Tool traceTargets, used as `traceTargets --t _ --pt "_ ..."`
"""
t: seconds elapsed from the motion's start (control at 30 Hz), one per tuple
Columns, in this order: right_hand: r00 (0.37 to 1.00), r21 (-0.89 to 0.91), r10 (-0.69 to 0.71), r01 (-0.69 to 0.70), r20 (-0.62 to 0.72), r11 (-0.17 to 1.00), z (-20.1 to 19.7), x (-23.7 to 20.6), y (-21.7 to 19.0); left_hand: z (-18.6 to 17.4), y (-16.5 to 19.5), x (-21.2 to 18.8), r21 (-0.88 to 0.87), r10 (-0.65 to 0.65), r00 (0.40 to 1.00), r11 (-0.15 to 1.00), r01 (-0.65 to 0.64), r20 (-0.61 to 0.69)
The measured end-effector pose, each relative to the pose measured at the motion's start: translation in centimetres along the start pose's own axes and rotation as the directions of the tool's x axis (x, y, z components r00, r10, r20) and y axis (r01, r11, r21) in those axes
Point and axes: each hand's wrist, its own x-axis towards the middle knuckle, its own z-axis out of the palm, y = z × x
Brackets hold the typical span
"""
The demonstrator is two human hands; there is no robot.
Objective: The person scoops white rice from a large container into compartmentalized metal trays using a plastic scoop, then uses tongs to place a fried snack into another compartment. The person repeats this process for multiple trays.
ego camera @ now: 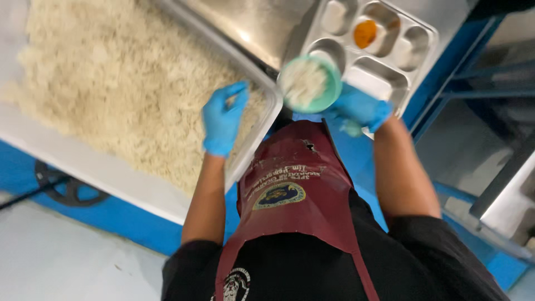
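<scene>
Rice-filled green bowl (310,83) sits gripped in the right hand (359,108); the left hand (223,120), loosely curled, touches the rice (111,83).

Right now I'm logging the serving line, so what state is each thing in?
Small round green bowl: filled with rice, held over the tray.
Compartmented steel meal tray: mostly unfilled, orange food in one compartment.
Large rectangular steel pan: heaped with cooked rice.
Left hand: blue-gloved, resting on the rice at the pan's edge.
Right hand: blue-gloved, grip shut on the bowl.
</scene>
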Motion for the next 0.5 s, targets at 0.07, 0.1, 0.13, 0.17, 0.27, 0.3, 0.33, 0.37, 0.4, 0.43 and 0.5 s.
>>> traceTargets --t 0.07,0.1,0.13,0.17,0.27,0.3,0.33,0.37,0.4,0.43,0.5 --pt "0.943 -0.334 -0.186 0.087 -0.276 0.938 -2.9 -2.5 -1.1 4.4 2.5 4.0 0.107 0.184 0.966 0.973 -0.206 0.184" --pt "0.858 -0.562 -0.378 0.132 -0.348 0.816 -3.6 -2.7 -1.6 6.4 3.6 5.6 0.141 0.18 0.957 0.966 -0.215 0.229" --pt "0.744 -0.759 -0.565 0.122 -0.356 0.64 -3.9 -2.4 -1.7 8.1 4.3 6.9 0.177 0.174 0.947 0.958 -0.226 0.269" --pt "0.756 -0.788 -0.516 0.0 -0.403 0.616 -3.9 -2.0 -1.4 9.1 5.0 8.0 0.211 0.17 0.937 0.947 -0.241 0.305" --pt "0.66 -0.726 -0.476 -0.156 -0.581 0.67 -3.3 -0.5 1.6 10.5 5.5 9.0 0.266 0.052 0.951 0.954 -0.137 0.306" --pt "0.547 -0.637 -0.514 -0.046 -0.661 0.77 -3.7 -0.8 3.3 10.8 5.2 9.2 0.32 0.038 0.949 0.936 -0.143 0.314" --pt "0.432 -0.549 -0.525 0.081 -0.733 0.832 -4.4 -1.3 5.0 10.8 4.9 9.3 0.373 0.019 0.949 0.917 -0.142 0.315" --pt "0.283 -0.524 -0.546 0.156 -0.789 0.837 -5.1 -2.5 6.6 10.9 4.7 9.3 0.427 -0.006 0.952 0.895 -0.132 0.306" --pt "0.128 -0.511 -0.548 0.238 -0.826 0.826 -5.7 -3.8 8.1 11.0 4.4 9.4 0.437 -0.056 0.945 0.894 -0.096 0.322" --pt "0.176 -0.387 -0.47 0.363 -0.865 0.848 -5.9 -4.7 9.2 11.1 4.4 9.6 0.451 -0.1 0.938 0.89 -0.064 0.332" --pt "0.347 -0.017 -0.202 0.469 -0.916 0.883 -5.8 -5.5 10.5 11.4 4.8 9.9 0.452 -0.164 0.921 0.892 -0.015 0.354"
